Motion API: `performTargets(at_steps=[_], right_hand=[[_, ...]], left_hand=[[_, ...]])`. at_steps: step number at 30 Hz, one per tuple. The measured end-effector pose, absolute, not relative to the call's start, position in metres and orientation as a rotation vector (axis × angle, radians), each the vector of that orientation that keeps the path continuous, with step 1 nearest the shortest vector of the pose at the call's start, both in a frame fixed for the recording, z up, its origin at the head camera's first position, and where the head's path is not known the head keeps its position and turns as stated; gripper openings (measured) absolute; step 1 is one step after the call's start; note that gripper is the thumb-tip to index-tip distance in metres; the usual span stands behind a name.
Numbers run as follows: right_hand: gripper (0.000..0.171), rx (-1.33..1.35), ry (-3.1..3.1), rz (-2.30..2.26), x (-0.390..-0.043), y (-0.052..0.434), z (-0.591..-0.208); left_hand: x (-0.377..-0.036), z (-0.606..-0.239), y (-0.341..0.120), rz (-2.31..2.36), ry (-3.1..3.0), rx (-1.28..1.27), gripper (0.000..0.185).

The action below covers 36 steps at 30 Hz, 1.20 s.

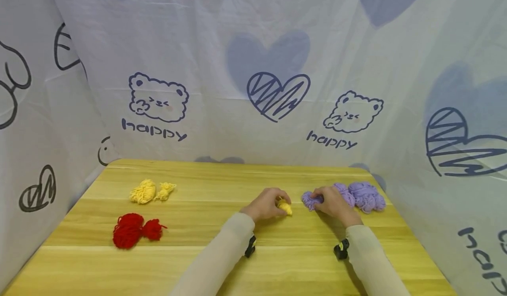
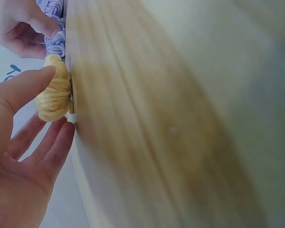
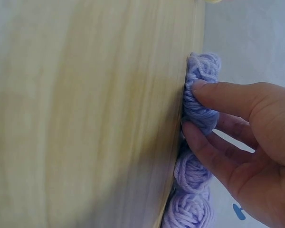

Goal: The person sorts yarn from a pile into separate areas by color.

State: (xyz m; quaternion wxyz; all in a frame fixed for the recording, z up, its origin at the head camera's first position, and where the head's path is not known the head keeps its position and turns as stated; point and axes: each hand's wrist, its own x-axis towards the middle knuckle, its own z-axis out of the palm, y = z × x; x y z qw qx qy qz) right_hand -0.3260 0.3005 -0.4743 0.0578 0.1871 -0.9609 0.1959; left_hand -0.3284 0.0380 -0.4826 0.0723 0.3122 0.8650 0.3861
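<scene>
My left hand (image 1: 262, 206) is at a small yellow yarn ball (image 1: 284, 206) on the table, right of the middle. In the left wrist view the thumb lies on the yellow ball and the other fingers curve round its near end. A little to the right, my right hand (image 1: 336, 204) pinches a small purple yarn ball (image 3: 202, 104) between thumb and fingers, its side against the tabletop. Two more purple yarn balls, a middle one (image 1: 345, 195) and a large one (image 1: 366, 196), lie in a row beyond that hand. Part of the middle ball is hidden behind it.
On the left of the wooden table (image 1: 190, 261) lie a large and a small yellow yarn ball (image 1: 143, 191). Nearer to me are a large red yarn ball (image 1: 127, 231) and a small one (image 1: 153, 229). Printed cloth (image 1: 214, 124) hangs round the table's back and sides.
</scene>
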Motion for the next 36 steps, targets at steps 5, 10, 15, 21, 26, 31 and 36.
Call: performTargets(at_steps=[5,10,15,21,26,31,36], right_hand=[[0.019,0.568,-2.915,0.588,-0.325,0.3,-0.474],[0.019,0.559,-2.919,0.593,-0.325,0.301,-0.475],[0.018,0.549,-2.928,0.596,-0.325,0.301,-0.475],[0.018,0.552,-2.922,0.603,-0.325,0.301,-0.475],[0.019,0.541,-2.925,0.597,-0.325,0.299,-0.474],[0.019,0.544,-2.921,0.597,-0.325,0.298,-0.475],[0.019,0.552,-2.917,0.6,-0.324,0.299,-0.474]], left_hand=[[-0.327,-0.481,0.037,1.176,2.598,0.929,0.022],[-0.328,-0.482,0.036,1.177,2.609,0.935,0.021],[-0.328,-0.481,0.034,1.189,2.606,0.922,0.02],[-0.326,-0.479,0.03,1.224,2.582,0.908,0.021],[-0.329,-0.477,0.024,1.239,2.577,0.907,0.021],[-0.33,-0.472,0.013,1.256,2.553,0.9,0.02],[-0.333,-0.467,-0.003,1.278,2.543,0.904,0.021]])
